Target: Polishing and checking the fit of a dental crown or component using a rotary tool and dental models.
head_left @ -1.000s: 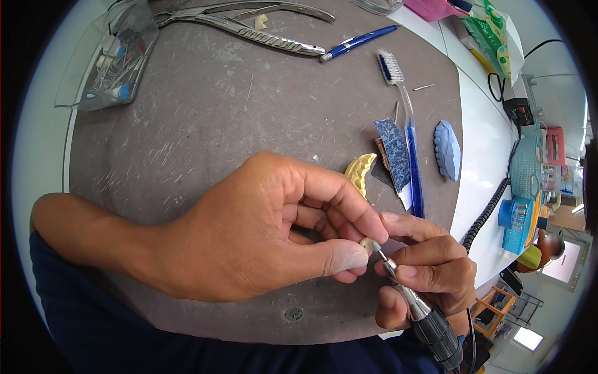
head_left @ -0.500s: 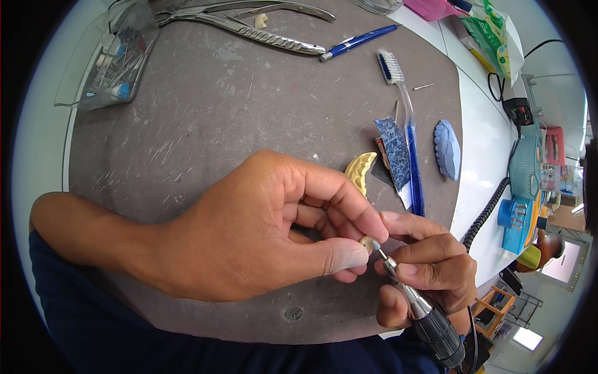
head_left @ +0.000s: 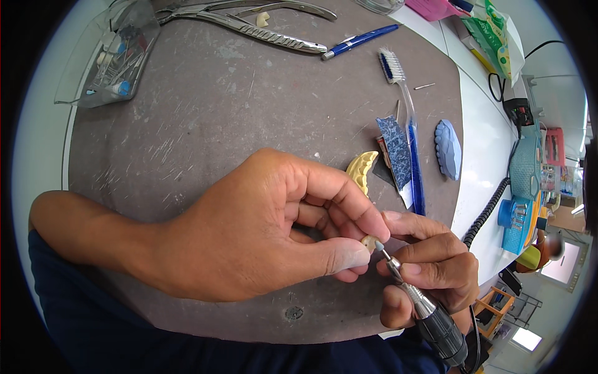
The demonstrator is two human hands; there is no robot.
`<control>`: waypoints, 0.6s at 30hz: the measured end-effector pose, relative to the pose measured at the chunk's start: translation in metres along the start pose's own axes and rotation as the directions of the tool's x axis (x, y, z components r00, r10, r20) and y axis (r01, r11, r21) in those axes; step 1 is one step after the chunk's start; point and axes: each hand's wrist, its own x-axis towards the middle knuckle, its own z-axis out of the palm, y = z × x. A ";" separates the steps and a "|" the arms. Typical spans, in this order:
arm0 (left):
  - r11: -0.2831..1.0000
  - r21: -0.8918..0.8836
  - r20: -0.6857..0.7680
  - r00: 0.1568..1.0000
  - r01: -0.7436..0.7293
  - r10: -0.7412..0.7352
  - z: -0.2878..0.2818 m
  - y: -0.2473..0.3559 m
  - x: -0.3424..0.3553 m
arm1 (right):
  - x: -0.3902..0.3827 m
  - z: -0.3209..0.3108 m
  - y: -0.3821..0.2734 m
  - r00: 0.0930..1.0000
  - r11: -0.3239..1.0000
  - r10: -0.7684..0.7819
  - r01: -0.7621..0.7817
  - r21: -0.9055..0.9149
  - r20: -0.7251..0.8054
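My left hand [head_left: 261, 230] pinches a small cream tooth-shaped piece [head_left: 368, 244] between thumb and index finger. In my right hand [head_left: 442, 268] is a corded rotary handpiece [head_left: 439, 330] with a steel nose and black body. Its pale grey tip [head_left: 379, 247] is against or very close to the small piece. Just beyond my fingertips lie a yellow dental model [head_left: 361, 167] and a patterned blue strip [head_left: 392, 153]. A blue-handled toothbrush [head_left: 415, 174] is beside the strip, and a blue dental model [head_left: 447, 149] sits to its right.
Steel pliers [head_left: 280, 40], a blue pen [head_left: 360, 42] and a small cream piece [head_left: 262, 19] lie at the back of the mat [head_left: 187, 112]. A clear container of small tools [head_left: 109, 68] is at left. A coiled cord [head_left: 486, 215] and blue holders [head_left: 517, 224] line the right.
Both hands, the small piece and the handpiece have shifted very slightly to the right in the picture. My grip looks the same.
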 end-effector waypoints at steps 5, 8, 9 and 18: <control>1.000 0.014 0.010 1.000 -0.012 0.012 -0.001 0.000 0.000 | 0.000 -0.002 -0.002 0.997 0.998 0.000 0.004 -0.056 0.077; 1.000 -0.002 0.001 1.000 -0.015 0.015 0.000 -0.001 0.000 | 0.001 -0.003 -0.001 0.997 0.997 -0.025 0.030 -0.068 0.076; 1.000 -0.010 -0.002 1.000 -0.004 0.004 0.000 -0.001 0.000 | 0.001 -0.003 0.000 0.998 0.998 -0.030 0.033 -0.046 0.057; 0.999 -0.020 0.000 1.000 0.030 -0.030 0.000 0.001 -0.001 | 0.001 -0.003 -0.004 0.999 0.998 0.044 -0.045 0.038 0.005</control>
